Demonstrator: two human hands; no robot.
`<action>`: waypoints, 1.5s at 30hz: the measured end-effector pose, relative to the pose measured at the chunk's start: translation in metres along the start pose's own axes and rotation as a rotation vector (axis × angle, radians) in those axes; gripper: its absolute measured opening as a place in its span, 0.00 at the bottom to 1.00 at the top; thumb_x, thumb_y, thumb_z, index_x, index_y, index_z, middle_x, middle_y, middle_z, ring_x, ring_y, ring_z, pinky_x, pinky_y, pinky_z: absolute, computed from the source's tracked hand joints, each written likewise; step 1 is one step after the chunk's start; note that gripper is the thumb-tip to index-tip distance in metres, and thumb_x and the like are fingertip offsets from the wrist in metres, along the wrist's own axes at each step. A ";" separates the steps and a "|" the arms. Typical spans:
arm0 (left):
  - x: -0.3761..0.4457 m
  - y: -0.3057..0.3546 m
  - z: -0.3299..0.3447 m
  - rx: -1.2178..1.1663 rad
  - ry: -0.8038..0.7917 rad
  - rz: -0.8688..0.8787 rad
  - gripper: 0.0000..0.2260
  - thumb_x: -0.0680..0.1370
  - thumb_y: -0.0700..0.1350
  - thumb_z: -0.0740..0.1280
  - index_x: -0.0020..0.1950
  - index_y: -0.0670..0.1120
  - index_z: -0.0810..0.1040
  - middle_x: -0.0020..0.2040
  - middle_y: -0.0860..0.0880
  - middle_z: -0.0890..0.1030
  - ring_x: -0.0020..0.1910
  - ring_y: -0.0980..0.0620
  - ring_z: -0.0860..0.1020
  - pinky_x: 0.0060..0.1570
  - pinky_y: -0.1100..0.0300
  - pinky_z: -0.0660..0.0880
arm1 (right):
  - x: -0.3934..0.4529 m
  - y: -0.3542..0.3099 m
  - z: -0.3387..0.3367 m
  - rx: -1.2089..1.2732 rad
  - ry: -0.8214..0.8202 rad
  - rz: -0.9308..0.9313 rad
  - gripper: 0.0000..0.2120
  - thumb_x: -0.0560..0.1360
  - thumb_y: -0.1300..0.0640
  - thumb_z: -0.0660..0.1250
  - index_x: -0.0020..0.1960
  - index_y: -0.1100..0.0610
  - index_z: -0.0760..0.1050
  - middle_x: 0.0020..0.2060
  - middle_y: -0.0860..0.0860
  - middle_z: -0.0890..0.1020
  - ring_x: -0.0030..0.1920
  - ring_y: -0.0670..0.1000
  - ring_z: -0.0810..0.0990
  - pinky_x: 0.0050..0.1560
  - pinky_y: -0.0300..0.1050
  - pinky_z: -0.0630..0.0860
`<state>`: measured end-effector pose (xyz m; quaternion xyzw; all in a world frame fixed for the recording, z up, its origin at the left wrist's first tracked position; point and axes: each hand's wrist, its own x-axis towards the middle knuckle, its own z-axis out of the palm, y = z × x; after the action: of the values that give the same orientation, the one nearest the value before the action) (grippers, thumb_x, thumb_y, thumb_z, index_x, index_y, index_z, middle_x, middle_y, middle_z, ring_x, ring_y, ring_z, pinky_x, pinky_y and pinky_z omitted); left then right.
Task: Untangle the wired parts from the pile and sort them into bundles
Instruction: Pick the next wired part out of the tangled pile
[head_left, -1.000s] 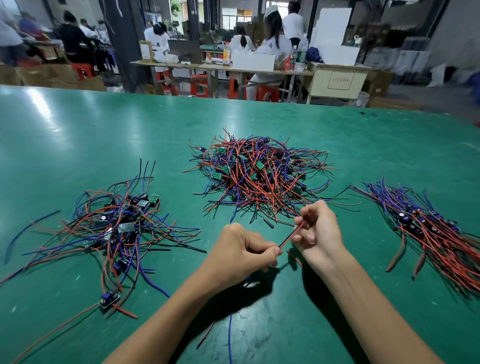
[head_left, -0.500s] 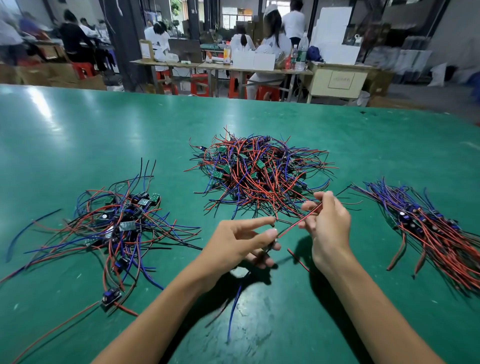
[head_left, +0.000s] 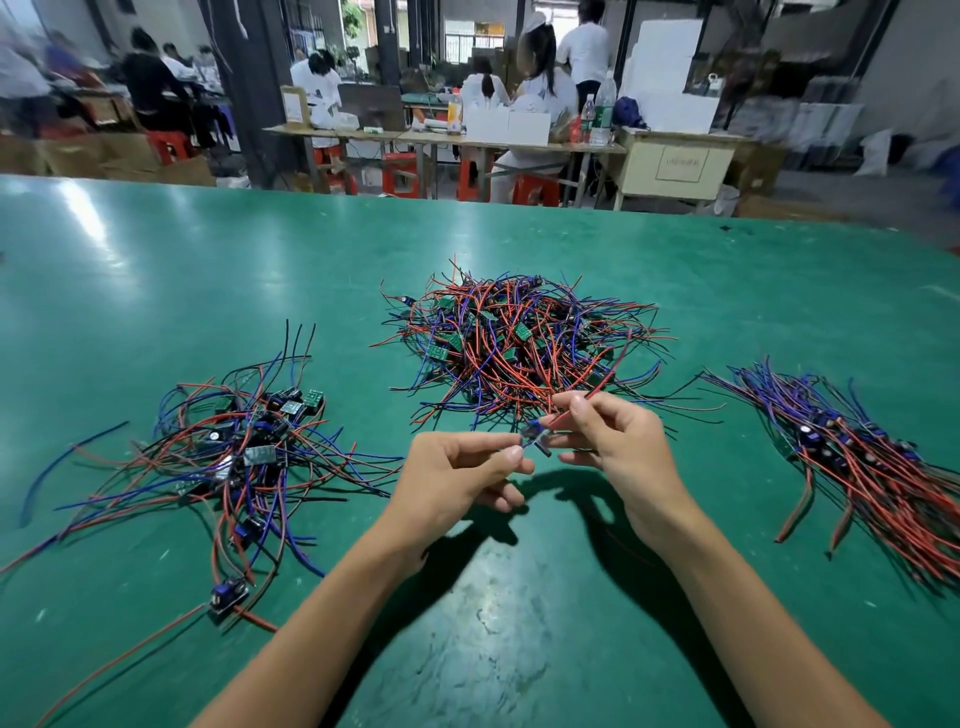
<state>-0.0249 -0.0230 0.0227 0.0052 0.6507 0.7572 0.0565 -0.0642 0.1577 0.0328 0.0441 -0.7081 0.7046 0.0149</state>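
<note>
Green tabletop (head_left: 156, 270): left hand (head_left: 457, 480) and right hand (head_left: 618, 447) each pinch one small red-wired board (head_left: 535, 436).

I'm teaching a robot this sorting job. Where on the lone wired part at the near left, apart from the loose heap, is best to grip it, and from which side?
Grip the lone part by its small dark block, probably from above. The block is the only stiff, chunky bit; its red wire trails flat on the table toward the near left and would likely slip or flex.
</note>
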 end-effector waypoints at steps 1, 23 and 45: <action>0.000 0.000 -0.001 0.018 0.001 0.000 0.07 0.78 0.38 0.72 0.55 0.41 0.84 0.46 0.41 0.87 0.32 0.51 0.82 0.35 0.63 0.80 | 0.001 0.000 -0.001 0.046 0.031 0.012 0.10 0.85 0.58 0.61 0.53 0.57 0.81 0.43 0.52 0.88 0.39 0.48 0.86 0.37 0.37 0.80; -0.002 0.001 0.000 0.046 -0.109 0.013 0.08 0.79 0.40 0.70 0.57 0.41 0.83 0.48 0.41 0.87 0.33 0.52 0.81 0.39 0.62 0.80 | -0.004 -0.004 0.000 -0.016 -0.105 -0.007 0.10 0.82 0.51 0.65 0.51 0.47 0.85 0.46 0.50 0.88 0.42 0.43 0.84 0.44 0.40 0.76; 0.003 -0.004 0.002 0.123 -0.044 0.004 0.04 0.78 0.41 0.73 0.49 0.44 0.87 0.43 0.43 0.87 0.30 0.52 0.78 0.32 0.63 0.77 | 0.011 -0.014 -0.021 0.305 0.424 -0.049 0.06 0.82 0.60 0.65 0.52 0.60 0.80 0.37 0.52 0.83 0.33 0.53 0.86 0.30 0.41 0.81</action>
<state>-0.0270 -0.0205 0.0187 0.0266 0.6947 0.7156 0.0688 -0.0749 0.1782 0.0480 -0.0855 -0.5732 0.7963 0.1732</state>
